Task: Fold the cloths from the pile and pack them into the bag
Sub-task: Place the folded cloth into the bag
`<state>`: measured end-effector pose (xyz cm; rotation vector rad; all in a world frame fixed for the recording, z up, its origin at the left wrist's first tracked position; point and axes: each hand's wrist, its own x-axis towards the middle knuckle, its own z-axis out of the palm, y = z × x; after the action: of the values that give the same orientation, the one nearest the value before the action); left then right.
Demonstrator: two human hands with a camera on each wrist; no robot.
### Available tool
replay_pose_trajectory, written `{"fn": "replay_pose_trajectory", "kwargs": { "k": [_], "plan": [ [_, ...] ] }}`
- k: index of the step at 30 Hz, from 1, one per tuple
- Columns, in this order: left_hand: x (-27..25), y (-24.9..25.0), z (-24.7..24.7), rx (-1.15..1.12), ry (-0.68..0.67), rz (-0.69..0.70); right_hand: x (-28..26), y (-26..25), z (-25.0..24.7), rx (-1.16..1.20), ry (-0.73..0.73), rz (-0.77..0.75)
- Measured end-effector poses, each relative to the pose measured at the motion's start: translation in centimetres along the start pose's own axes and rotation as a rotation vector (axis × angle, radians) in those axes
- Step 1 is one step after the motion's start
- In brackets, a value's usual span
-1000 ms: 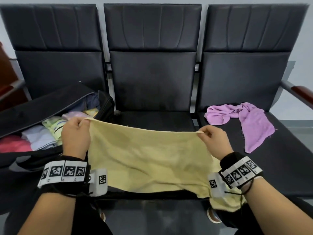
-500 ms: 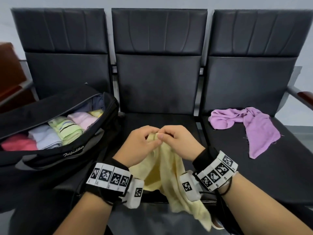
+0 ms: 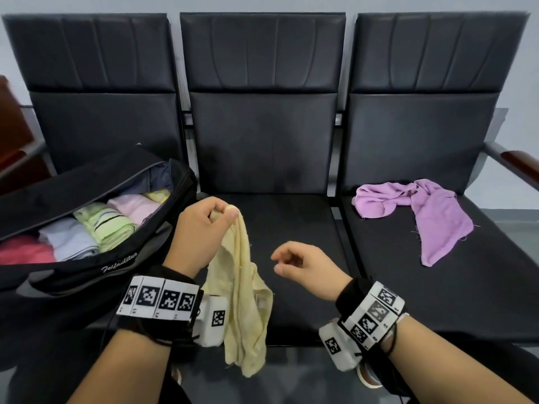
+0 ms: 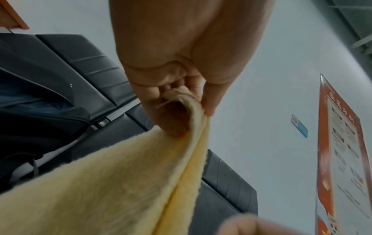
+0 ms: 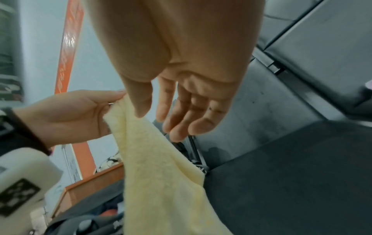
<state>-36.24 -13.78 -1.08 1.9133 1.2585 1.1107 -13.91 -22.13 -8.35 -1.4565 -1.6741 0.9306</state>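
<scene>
My left hand (image 3: 217,215) pinches the two top corners of a pale yellow cloth (image 3: 245,304), which hangs folded in half over the front of the middle seat (image 3: 294,225). The left wrist view shows the cloth (image 4: 124,182) caught between thumb and fingers (image 4: 209,101). My right hand (image 3: 287,262) hovers to the right of the cloth with loosely bent fingers and holds nothing; its palm (image 5: 201,95) is bare in the right wrist view, beside the hanging cloth (image 5: 161,167). A black bag (image 3: 87,252) lies unzipped on the left seat, with several folded cloths inside. A purple cloth (image 3: 423,211) lies crumpled on the right seat.
Three black padded seats stand in a row against a pale wall. A wooden armrest (image 3: 516,161) sticks out at the far right. Dark floor shows below the seat fronts.
The yellow cloth was stretched wide between both hands, then its corners were brought together. My right hand has let go and dropped to the right; my left hand alone holds both corners.
</scene>
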Motion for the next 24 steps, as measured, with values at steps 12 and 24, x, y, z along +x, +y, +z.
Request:
{"fn": "replay_pose_trajectory", "kwargs": {
  "k": [12, 24],
  "plan": [
    [-0.8, 1.0, -0.2, 0.007, -0.129, 0.093, 2.7, -4.2, 2.8, 0.161, 0.087, -0.129],
    [1.7, 0.3, -3.6, 0.0, 0.26, 0.042, 1.0, -0.6, -3.4, -0.028, 0.043, 0.06]
  ]
}}
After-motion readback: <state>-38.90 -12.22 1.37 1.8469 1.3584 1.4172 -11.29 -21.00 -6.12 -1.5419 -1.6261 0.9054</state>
